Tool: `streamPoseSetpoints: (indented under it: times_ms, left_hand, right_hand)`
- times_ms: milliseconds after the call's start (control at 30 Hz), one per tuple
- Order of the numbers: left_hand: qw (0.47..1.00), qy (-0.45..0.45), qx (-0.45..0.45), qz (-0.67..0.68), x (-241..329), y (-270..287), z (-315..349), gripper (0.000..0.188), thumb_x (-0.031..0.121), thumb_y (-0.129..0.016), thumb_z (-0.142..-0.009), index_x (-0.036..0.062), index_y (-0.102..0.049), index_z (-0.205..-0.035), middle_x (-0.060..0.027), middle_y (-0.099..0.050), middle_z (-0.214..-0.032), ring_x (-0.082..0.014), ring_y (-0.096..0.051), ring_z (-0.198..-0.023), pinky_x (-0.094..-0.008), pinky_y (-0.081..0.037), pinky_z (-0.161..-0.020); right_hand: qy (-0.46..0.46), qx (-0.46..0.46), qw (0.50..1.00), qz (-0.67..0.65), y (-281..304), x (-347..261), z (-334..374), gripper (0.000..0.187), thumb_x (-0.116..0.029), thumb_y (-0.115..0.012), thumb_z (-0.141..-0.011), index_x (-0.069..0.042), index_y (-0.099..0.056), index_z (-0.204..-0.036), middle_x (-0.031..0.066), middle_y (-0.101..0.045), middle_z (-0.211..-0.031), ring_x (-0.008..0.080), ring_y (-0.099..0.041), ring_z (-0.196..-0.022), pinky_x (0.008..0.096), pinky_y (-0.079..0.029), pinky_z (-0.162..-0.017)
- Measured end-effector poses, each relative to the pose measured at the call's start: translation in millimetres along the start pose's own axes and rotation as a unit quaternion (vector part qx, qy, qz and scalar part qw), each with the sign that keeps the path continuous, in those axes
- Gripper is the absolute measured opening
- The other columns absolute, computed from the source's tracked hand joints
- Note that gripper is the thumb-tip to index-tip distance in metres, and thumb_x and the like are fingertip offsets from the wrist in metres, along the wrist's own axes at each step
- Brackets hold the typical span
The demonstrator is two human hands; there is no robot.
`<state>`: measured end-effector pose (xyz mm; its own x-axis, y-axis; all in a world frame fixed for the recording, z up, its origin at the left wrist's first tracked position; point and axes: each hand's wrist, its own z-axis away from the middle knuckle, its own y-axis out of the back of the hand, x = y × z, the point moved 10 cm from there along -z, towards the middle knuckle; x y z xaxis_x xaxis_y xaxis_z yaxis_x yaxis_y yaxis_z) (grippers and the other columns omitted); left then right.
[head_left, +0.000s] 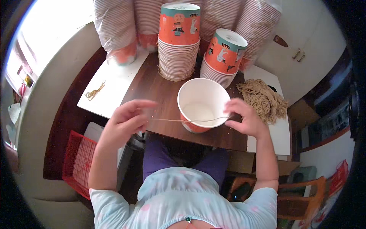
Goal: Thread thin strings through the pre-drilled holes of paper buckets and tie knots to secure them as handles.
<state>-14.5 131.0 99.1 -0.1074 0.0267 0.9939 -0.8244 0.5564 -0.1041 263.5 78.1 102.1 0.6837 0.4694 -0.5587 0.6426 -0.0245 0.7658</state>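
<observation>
Left hand [126,119], right hand [247,117] seemingly pinch string [167,120] across tub [202,97]; stacked tubs [176,59] bear cartoon figures [178,25].

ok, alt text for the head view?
A tan strand runs between a person's left hand and right hand, in front of an open, white-lined tub on a brown tabletop. Behind stand stacks of upturned orange-and-green tubs; a heap of tan strands lies at right.

head view: worn fisheye, left of pair, looks down past torso [179,198] onto tabletop [162,95], close above.
</observation>
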Motion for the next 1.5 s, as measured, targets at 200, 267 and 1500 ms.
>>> streamPoseSetpoints:
  times_ms: [200,267,1500]
  left_hand:
    - [0.993,-0.062,-0.101,-0.01,22,-90,-53,0.03,0.006,-0.057,-0.091,0.0013,-0.055,-0.12,0.0034,-0.057,-0.081,-0.002,-0.052,-0.067,-0.0161,-0.042,-0.058]
    - [0.991,-0.079,-0.111,-0.011,30,-107,-57,0.031,0.005,-0.056,-0.091,0.0012,-0.052,-0.121,0.0031,-0.057,-0.081,-0.0019,-0.052,-0.066,-0.0161,-0.041,-0.057]
    - [0.978,0.091,-0.097,0.162,-55,-102,-14,0.03,0.009,-0.055,-0.093,-0.0045,-0.049,-0.119,-0.0113,-0.065,-0.099,-0.0167,-0.067,-0.087,-0.0265,-0.054,-0.077]
  right_hand:
    - [-0.025,0.083,0.961,-0.263,3,-71,-36,0.082,-0.023,-0.075,-0.075,-0.001,-0.031,-0.14,0.0152,-0.056,-0.115,0.0208,-0.056,-0.106,0.0343,-0.044,-0.094]
    - [-0.051,0.038,0.912,-0.406,-24,-80,-47,0.074,-0.021,-0.071,-0.082,0.001,-0.03,-0.139,0.0107,-0.056,-0.106,0.0159,-0.056,-0.101,0.0301,-0.046,-0.089]
    - [0.025,0.15,0.988,-0.025,-34,-88,-4,0.021,-0.008,-0.07,-0.079,-0.003,-0.065,-0.099,0.0119,-0.064,-0.082,0.0271,-0.064,-0.072,0.0331,-0.052,-0.064]
